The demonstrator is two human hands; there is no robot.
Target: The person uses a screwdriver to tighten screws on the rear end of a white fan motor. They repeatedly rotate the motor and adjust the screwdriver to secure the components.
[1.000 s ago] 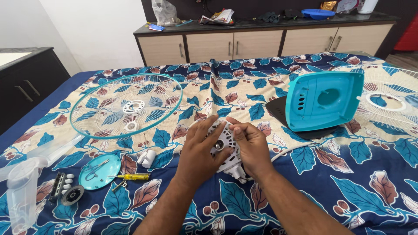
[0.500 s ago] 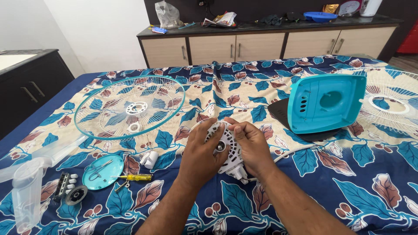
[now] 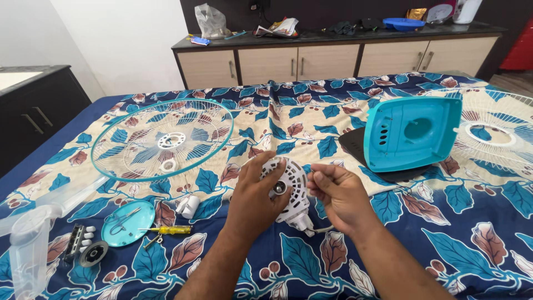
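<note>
Near the middle of the frame, just below centre, two bare hands are holding a round white fan motor housing (image 3: 288, 189) over the leafy blue bedsheet (image 3: 455, 233). The left hand (image 3: 258, 200) is wrapping around its left side, with the fingers curled and the thumb lying on the front by the small metal hub in the middle. The right hand (image 3: 341, 194) is sitting just beside the housing on the right. Its fingers are pinched close together at the housing's edge, but I cannot tell if they are gripping a small part or just touching the plastic. A thin white cord (image 3: 322, 228) is hanging out from under the housing.

It looks like the fan is lying in pieces and this middle part is being worked on by hand. The next move seems to call for a steady hold with the left hand and a small, careful pinch or turn with the right.

At the left of the frame, a teal-rimmed wire guard (image 3: 161, 139) is lying flat. At the lower left, a yellow screwdriver (image 3: 166, 229) is lying next to a round teal cap (image 3: 129, 223). At the right, a teal back cover (image 3: 413, 133) is leaning up, and another white guard (image 3: 494, 133) is lying at the far right edge.
</note>
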